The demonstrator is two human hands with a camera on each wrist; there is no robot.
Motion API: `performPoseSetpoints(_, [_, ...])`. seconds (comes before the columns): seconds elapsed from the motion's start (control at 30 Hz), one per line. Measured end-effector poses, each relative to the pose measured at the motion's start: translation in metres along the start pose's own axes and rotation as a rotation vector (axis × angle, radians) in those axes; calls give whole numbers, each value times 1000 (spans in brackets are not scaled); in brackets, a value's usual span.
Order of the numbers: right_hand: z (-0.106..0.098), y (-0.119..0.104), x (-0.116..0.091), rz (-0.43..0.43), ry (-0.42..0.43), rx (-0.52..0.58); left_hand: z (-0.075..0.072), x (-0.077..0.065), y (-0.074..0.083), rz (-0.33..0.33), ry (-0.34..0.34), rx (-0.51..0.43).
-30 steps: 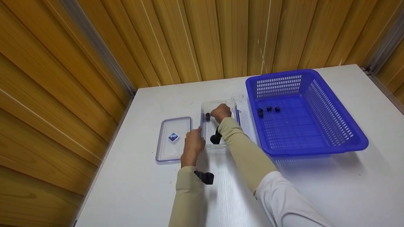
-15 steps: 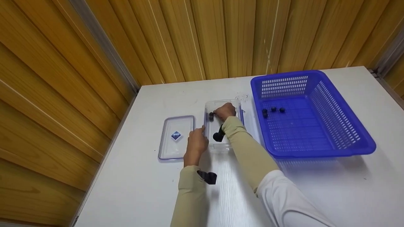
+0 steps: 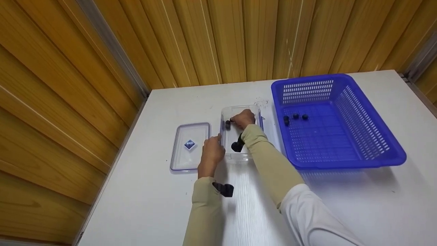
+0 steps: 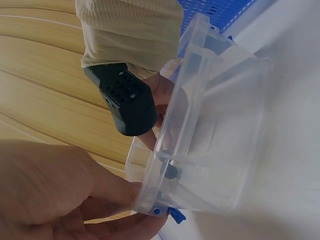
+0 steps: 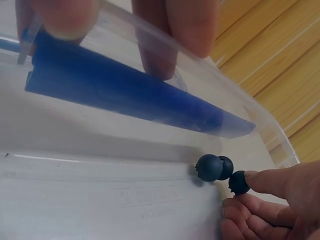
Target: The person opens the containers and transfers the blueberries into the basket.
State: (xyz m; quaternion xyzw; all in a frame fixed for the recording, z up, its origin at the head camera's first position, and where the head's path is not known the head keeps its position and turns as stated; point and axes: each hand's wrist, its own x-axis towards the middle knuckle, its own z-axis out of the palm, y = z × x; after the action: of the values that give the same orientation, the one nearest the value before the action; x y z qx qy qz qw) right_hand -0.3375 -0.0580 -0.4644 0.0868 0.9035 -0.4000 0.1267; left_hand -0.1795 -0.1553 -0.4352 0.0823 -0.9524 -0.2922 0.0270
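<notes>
A clear plastic box stands on the table with blueberries against its left wall. Inside it, my right hand pinches one blueberry between thumb and fingers, right beside the others. My left hand grips the box's left rim, thumb on one side and fingers on the other in the left wrist view. A blue clip flap hangs on that wall below the left fingers. Left of the box lies its clear lid, bearing a blue and white diamond-shaped label.
To the right of the box stands a large blue plastic basket, with several dark blueberries near its left wall. The white table meets a yellow wood-grain wall at the back.
The head view has shifted slightly. My left hand keeps its hold on the rim; a dark blueberry now shows at my right fingertips, which stay close to the left wall.
</notes>
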Motion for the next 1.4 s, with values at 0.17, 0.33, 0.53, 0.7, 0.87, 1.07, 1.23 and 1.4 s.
performPoseSetpoints(0.17, [-9, 0, -7, -22, 12, 8, -1, 0, 1, 5, -4, 7])
performPoseSetpoints(0.33, [-19, -4, -9, -3, -58, 84, -2, 0, 1, -23, -18, -17])
performPoseSetpoints(0.53, [-32, -10, -12, 5, -153, 196, -2, -1, 0, -96, -67, -52])
performPoseSetpoints(0.7, [-48, -17, -17, -3, -180, 253, -3, -1, 2, -116, -83, -63])
performPoseSetpoints(0.87, [-66, -21, -20, -8, -188, 242, -3, -1, 4, -119, -103, -64])
performPoseSetpoints(1.07, [-92, -21, -23, -56, -212, 291, -3, -1, 4, -92, -94, -44])
performPoseSetpoints(1.23, [-119, -14, -24, -105, -252, 395, -3, -1, 3, -85, -78, -51])
performPoseSetpoints(1.4, [-143, -2, -16, -137, -218, 429, -4, 2, 0, -84, -80, -37])
